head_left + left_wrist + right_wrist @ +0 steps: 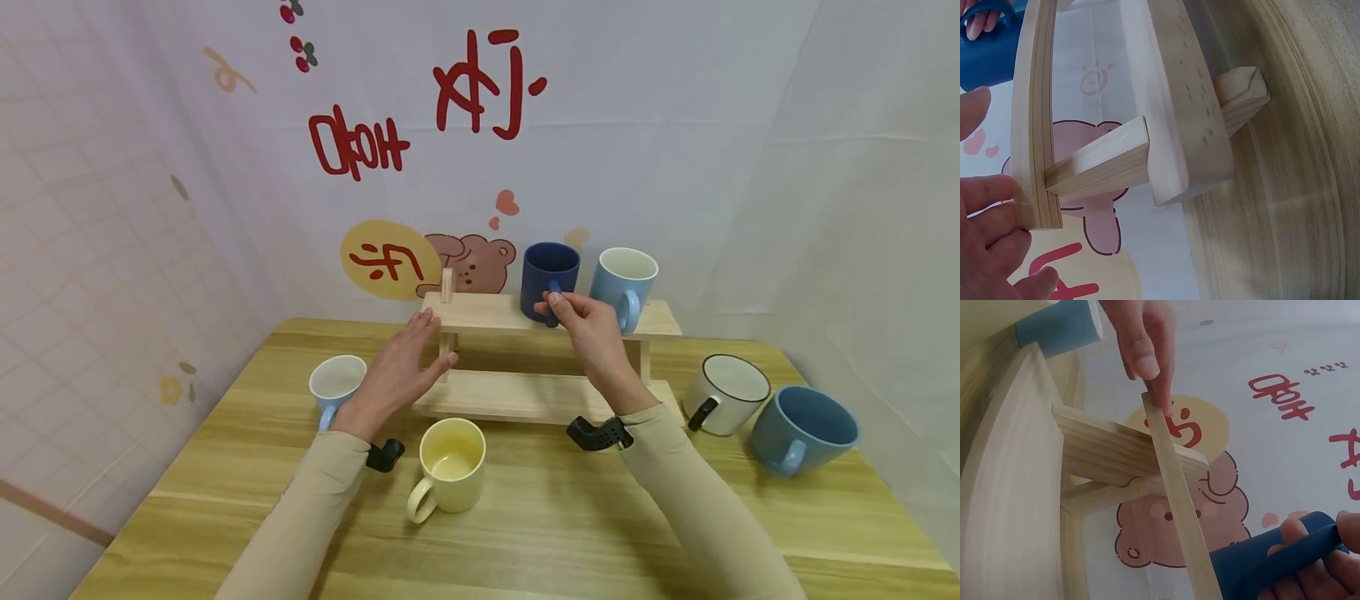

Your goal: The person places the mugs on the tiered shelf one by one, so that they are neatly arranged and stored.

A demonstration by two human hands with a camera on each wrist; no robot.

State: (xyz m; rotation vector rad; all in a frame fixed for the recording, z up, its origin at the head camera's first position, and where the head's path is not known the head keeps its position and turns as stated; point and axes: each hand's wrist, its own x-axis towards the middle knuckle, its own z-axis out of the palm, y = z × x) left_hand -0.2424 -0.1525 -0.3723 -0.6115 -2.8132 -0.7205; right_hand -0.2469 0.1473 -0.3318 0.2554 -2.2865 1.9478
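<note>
On the upper board of a two-tier wooden rack [480, 312] stands a dark blue mug [534, 287]. My right hand [600, 337] pinches its handle between thumb and fingers, and in the right wrist view the fingers curl round that handle. Beside it on the same board is a light blue mug [611, 287] with a white inside. With fingers extended, my left hand [393, 371] rests against the rack's left end; the left wrist view shows fingertips [999, 187] touching the upper board's end.
A yellow mug [453, 483] stands in front of the rack, and a white-and-blue cup [337, 379] sits by my left wrist. To the right are a white mug with a black rim [727, 400] and a wide blue mug [806, 437]. A printed cloth [637, 100] hangs behind.
</note>
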